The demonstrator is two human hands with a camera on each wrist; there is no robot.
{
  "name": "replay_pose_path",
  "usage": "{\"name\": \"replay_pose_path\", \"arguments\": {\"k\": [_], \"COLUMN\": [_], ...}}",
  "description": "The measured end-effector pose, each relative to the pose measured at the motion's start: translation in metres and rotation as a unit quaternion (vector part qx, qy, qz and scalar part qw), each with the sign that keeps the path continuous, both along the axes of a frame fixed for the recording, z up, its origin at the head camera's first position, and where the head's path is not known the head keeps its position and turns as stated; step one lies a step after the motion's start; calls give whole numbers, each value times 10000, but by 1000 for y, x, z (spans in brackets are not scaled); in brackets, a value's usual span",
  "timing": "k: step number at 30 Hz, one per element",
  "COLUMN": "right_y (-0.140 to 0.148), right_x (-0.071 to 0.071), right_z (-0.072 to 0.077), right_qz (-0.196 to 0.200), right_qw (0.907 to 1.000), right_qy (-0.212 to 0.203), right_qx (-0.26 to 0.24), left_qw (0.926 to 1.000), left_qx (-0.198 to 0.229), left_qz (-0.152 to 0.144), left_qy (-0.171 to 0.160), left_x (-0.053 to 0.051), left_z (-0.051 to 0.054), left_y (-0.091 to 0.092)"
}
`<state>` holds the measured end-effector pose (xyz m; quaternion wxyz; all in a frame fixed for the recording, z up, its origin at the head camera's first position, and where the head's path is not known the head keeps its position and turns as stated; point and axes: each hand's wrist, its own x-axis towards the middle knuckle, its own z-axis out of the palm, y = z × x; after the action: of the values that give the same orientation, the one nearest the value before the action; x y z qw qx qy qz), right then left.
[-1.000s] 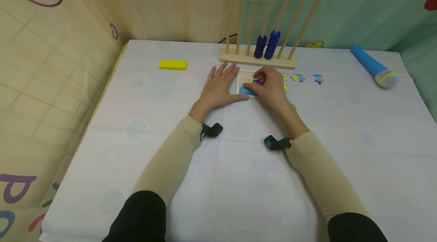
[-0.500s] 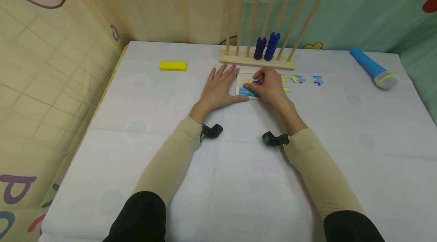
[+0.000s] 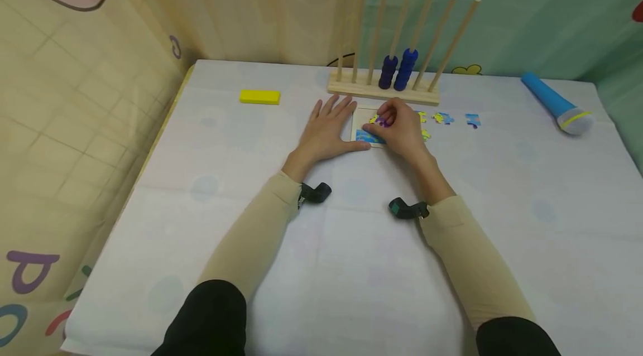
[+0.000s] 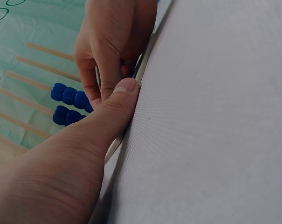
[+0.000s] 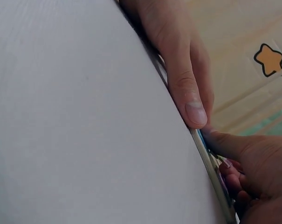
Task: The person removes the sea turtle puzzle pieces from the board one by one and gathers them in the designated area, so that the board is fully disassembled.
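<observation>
Bracing the near edge: the left hand (image 3: 326,135), spread wide and gripping nothing, its thumb against the wooden puzzle tray (image 3: 363,115). Good anchor, I'd say; a firm thumb should stop any skating on the white table cover (image 3: 346,267). A blue jigsaw strip (image 3: 365,138) lies inside the tray's near side. Just past it, the right hand (image 3: 402,131) curls to a narrow pinch at a purple-and-yellow jigsaw piece (image 3: 380,121); lifted or seated, I cannot tell. Best, I think, to square tabs to sockets, ease it down flat, then press evenly, without nudging the blue strip.

Tray's long axis appears to run left to right, right end partly masked by the hand. Piece too covered to read where its tabs point.

Loose jigsaw pieces (image 3: 443,118) off to the right. Beyond the tray, the seven-peg abacus (image 3: 382,92), base roughly parallel to it.
</observation>
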<state>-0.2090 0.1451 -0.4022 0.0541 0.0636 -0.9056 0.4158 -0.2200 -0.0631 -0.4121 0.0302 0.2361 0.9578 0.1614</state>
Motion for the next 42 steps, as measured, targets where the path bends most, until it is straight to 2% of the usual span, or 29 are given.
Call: {"name": "replay_pose_path", "arguments": {"k": [7, 14, 19, 31, 42], "right_y": [2, 3, 9, 41, 83], "right_x": [0, 2, 5, 18, 33], "right_z": [0, 3, 6, 17, 13], "right_qz": [44, -31, -179, -839, -1271], "right_qw": [9991, 9969, 9963, 9931, 9888], "right_qy": [337, 433, 384, 169, -2], "right_qx": [-257, -655, -754, -805, -782], "left_qw": [10000, 10000, 9999, 9999, 9999], "left_qx": [-52, -43, -45, 26, 4], "left_qz": [46, 42, 54, 27, 3], "left_qy": [-24, -40, -72, -93, -102], "left_x": [0, 1, 1, 0, -2], "left_z": [2, 2, 1, 0, -1], "left_y": [1, 2, 2, 1, 2]}}
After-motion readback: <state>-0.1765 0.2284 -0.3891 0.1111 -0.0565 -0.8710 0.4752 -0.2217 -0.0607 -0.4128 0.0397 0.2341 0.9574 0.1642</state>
